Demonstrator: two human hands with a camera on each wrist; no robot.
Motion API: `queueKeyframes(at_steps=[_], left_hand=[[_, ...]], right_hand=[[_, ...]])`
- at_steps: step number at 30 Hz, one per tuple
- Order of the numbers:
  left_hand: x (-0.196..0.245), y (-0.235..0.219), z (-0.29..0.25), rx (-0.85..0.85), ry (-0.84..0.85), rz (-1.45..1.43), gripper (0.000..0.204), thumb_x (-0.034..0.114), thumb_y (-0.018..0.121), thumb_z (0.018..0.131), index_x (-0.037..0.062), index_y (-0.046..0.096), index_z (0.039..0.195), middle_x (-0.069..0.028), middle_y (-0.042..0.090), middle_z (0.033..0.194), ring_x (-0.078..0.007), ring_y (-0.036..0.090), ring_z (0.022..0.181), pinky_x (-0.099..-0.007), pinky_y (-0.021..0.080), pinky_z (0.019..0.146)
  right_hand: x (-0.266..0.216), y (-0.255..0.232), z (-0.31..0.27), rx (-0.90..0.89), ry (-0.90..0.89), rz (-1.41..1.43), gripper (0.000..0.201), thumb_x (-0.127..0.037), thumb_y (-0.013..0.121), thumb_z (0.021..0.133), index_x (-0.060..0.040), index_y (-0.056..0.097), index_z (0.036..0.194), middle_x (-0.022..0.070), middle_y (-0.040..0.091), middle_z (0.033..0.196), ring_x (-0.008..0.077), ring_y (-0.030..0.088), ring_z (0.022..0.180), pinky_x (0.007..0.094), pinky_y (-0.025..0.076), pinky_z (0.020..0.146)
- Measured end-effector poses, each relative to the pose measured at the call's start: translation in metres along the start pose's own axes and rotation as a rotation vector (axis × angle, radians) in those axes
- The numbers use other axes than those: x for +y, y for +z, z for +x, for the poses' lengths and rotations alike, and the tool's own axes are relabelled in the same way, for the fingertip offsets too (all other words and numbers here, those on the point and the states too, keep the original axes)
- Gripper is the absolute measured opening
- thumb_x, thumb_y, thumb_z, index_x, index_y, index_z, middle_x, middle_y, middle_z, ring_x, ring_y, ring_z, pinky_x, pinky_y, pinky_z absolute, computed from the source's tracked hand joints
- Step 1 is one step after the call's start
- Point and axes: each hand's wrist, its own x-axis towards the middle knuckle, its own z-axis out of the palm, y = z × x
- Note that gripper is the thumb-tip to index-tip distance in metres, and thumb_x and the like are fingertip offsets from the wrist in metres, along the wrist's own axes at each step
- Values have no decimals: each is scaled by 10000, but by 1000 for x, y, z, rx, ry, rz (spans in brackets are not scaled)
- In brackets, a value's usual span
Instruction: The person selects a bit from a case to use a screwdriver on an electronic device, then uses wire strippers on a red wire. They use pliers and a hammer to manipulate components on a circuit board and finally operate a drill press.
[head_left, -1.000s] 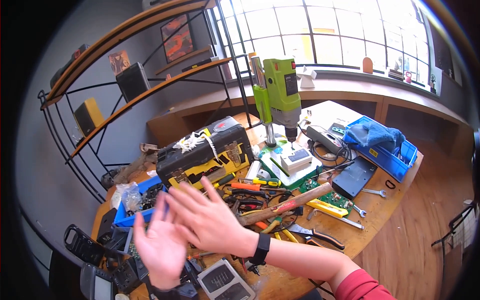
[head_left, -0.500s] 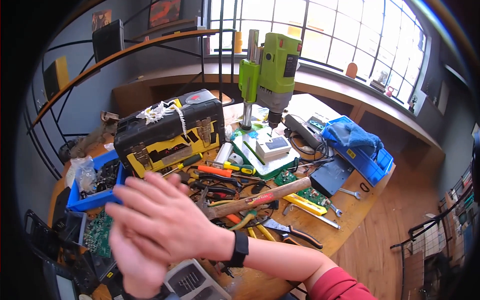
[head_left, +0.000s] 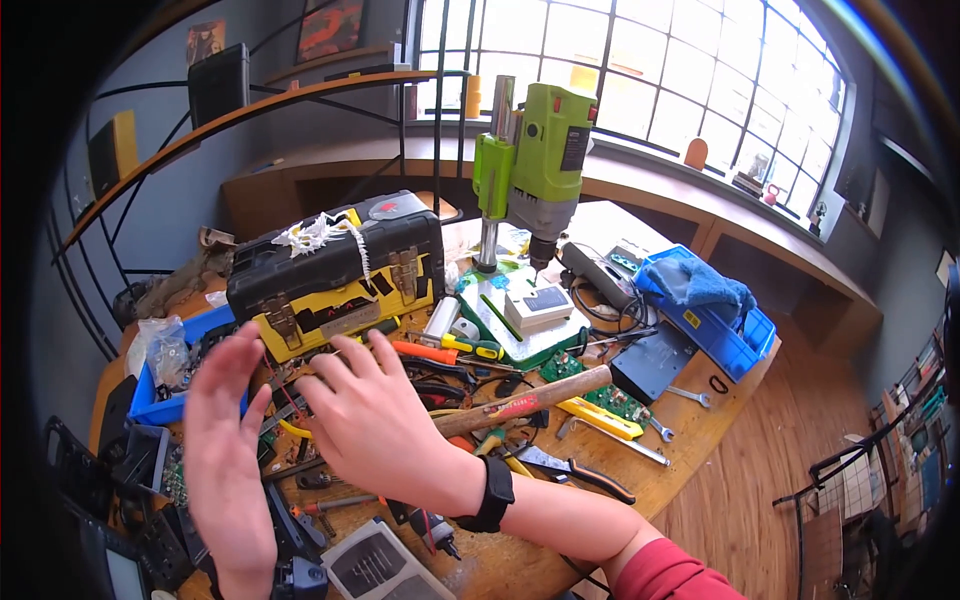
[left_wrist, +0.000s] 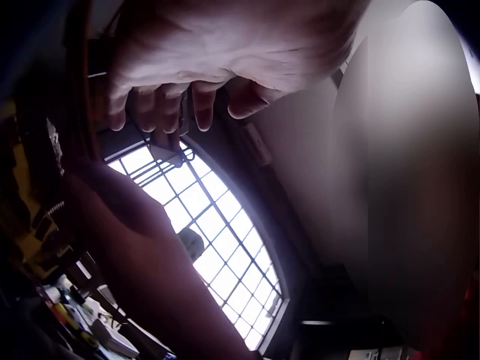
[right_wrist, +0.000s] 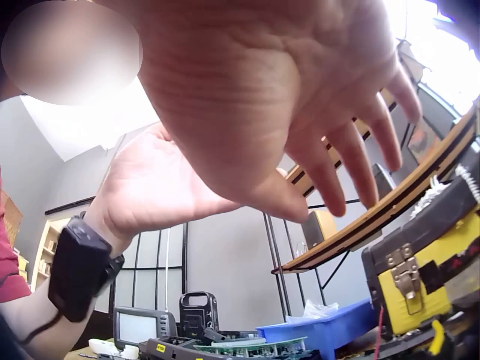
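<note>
Both hands are raised over the near left of the cluttered table, holding nothing. My left hand (head_left: pixel 225 460) stands upright with its fingers straight and the thumb apart. To its right is my right hand (head_left: pixel 375 425), back toward the head camera, fingers spread and slightly bent. A gap shows between them in the head view. In the right wrist view the open right palm (right_wrist: pixel 277 105) hangs in front of the left hand (right_wrist: pixel 157 187). Below and beyond the hands lie a hammer (head_left: pixel 530 400), an orange-handled tool (head_left: pixel 425 352) and pliers (head_left: pixel 600 480).
A black and yellow toolbox (head_left: pixel 330 275) stands behind the hands, with a blue bin (head_left: pixel 155 405) to its left. Farther back rises a green drill press (head_left: pixel 550 150). At right are a blue crate (head_left: pixel 745 350) with a cloth and a yellow utility knife (head_left: pixel 600 417). A grey case (head_left: pixel 385 565) lies in front.
The hands came together, right over left, and have now parted, the left upright and the right drawn to its right. The head view has swung to the right since the first frame.
</note>
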Motion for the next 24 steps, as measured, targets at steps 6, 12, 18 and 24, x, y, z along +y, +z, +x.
queueKeyframes(at_steps=[6, 12, 18, 24], left_hand=[[9, 34, -8, -463, 191, 827, 412, 306, 530, 966, -13, 691, 1172, -217, 680, 1299, -370, 628, 1239, -446, 429, 1111], [23, 25, -6, -401, 152, 721, 454, 394, 571, 924, -17, 704, 1061, -211, 730, 1131, -356, 711, 1052, -413, 528, 946], [36, 39, -17, -300, -10, 1036, 429, 370, 491, 925, 22, 720, 1030, -148, 724, 1018, -273, 627, 1016, -374, 395, 996], [25, 41, -19, -413, -87, 957, 485, 384, 445, 958, -6, 727, 1019, -147, 715, 990, -271, 623, 983, -378, 424, 953]], right_hand=[[-13, -10, -22, -126, -367, 634, 182, -128, 660, 801, -42, 699, 957, 120, 701, 956, 324, 662, 988, 458, 524, 854], [-39, -17, -7, -139, -343, 807, 166, -115, 659, 763, -34, 684, 907, 135, 702, 926, 317, 684, 894, 448, 535, 765], [-56, 19, -19, -102, -318, 796, 194, -104, 674, 700, -40, 695, 883, 127, 687, 898, 311, 679, 878, 451, 508, 724], [-75, 45, -46, 35, -205, 689, 219, -108, 647, 748, -87, 717, 955, 114, 673, 942, 283, 657, 963, 401, 486, 812]])
